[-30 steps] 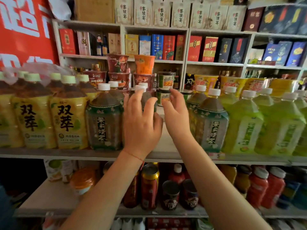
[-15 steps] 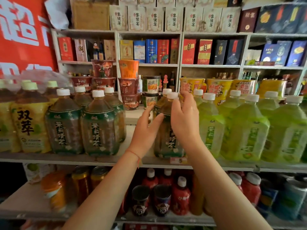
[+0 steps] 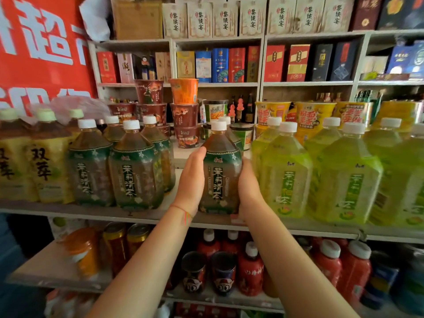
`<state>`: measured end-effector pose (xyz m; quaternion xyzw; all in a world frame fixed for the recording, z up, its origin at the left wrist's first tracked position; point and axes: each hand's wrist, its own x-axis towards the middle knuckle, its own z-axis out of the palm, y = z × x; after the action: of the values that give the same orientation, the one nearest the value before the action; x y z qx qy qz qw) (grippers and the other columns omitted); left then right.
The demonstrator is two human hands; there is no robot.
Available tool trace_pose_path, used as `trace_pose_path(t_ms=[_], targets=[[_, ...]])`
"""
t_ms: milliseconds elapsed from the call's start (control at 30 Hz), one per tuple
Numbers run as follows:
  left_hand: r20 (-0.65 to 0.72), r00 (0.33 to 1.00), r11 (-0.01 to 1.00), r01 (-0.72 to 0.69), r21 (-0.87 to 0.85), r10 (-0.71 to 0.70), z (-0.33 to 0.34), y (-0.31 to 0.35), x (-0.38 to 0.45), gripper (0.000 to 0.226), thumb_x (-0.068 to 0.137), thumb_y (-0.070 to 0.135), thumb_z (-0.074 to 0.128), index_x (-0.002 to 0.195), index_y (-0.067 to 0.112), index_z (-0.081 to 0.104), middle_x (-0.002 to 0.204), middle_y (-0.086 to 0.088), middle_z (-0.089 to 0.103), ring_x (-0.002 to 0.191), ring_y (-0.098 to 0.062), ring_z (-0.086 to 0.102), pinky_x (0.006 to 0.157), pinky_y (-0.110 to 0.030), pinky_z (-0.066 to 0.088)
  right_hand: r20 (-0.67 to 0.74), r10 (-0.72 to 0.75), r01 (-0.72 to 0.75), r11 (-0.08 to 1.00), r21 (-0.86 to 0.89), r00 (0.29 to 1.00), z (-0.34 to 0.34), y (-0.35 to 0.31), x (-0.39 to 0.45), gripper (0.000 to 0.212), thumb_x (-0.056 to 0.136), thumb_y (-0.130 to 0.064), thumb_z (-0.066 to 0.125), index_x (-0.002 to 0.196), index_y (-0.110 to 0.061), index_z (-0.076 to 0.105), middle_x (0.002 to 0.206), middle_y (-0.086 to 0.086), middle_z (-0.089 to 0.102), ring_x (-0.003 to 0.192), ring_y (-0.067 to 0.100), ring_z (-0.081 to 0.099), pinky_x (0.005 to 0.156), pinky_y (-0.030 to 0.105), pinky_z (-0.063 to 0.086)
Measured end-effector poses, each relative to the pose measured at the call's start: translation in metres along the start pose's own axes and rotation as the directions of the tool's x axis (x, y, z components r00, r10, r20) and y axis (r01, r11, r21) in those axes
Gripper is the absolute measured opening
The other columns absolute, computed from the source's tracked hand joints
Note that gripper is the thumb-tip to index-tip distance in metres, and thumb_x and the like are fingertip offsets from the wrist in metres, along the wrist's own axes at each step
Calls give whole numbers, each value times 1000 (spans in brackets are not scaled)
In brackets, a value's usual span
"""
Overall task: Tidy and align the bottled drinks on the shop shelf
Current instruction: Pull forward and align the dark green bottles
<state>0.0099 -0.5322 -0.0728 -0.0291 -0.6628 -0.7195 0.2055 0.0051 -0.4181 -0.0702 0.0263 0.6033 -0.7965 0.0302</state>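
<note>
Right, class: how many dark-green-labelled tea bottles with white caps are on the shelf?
6 bottles: two front left, two behind them, one bottle gripped between left hand and right hand, one behind it. More may be hidden.

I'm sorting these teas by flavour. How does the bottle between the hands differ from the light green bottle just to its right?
The held bottle holds brown tea; the light green bottle holds pale yellow-green drink. The held bottle's label is dark green, the other's lime. Both hands grip the first; the second stands untouched. Both have white caps.
</note>
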Motion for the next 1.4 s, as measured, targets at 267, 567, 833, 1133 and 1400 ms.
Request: trace_pose_path(t_ms=[267, 567, 833, 1133, 1400], targets=[[159, 870, 752, -485, 445, 467, -6, 33, -2, 62, 96, 33, 57, 153, 30, 33, 129, 15, 54, 123, -6, 51, 105, -29, 41, -12, -40, 39, 999, -22, 999, 8, -21, 14, 48, 99, -56, 39, 93, -21, 71, 71, 1, 75, 79, 22, 66, 74, 34, 52], [315, 711, 105, -479, 872, 629, -53, 41, 1, 53, 99, 53, 34, 147, 34, 46, 112, -3, 65, 116, -26, 53, 116, -55, 27, 104, -44, 45, 999, -14, 994, 56, -7, 5, 45, 100, -55, 39, 99, -23, 71, 78, 7, 75, 82, 24, 69, 72, 33, 54], [363, 713, -9, -448, 894, 600, -88, 42, 5, 50, 99, 56, 35, 137, 31, 56, 118, -9, 67, 121, -32, 54, 117, -62, 21, 44, -105, 103, 993, 50, 993, 89, 5, -1, 46, 101, -53, 36, 101, -24, 72, 78, 4, 76, 86, 24, 69, 76, 36, 52], [275, 579, 178, -604, 777, 767, -71, 35, -8, 40, 95, 29, 51, 127, 10, 62, 150, -22, 44, 144, -40, 35, 119, -55, 29, -30, -476, 446, 843, -299, 879, 89, -21, -37, 39, 104, -29, 40, 138, -20, 55, 133, -4, 57, 126, 13, 51, 107, 36, 42], [263, 606, 352, -704, 616, 751, 1, 42, -24, 33, 92, 25, 52, 116, 9, 68, 117, -7, 62, 113, -23, 56, 99, -39, 48, 103, -943, 704, 160, -692, 315, 11, -67, -33, 46, 93, -22, 43, 135, -9, 57, 141, 7, 57, 136, 21, 44, 115, 49, 33]])
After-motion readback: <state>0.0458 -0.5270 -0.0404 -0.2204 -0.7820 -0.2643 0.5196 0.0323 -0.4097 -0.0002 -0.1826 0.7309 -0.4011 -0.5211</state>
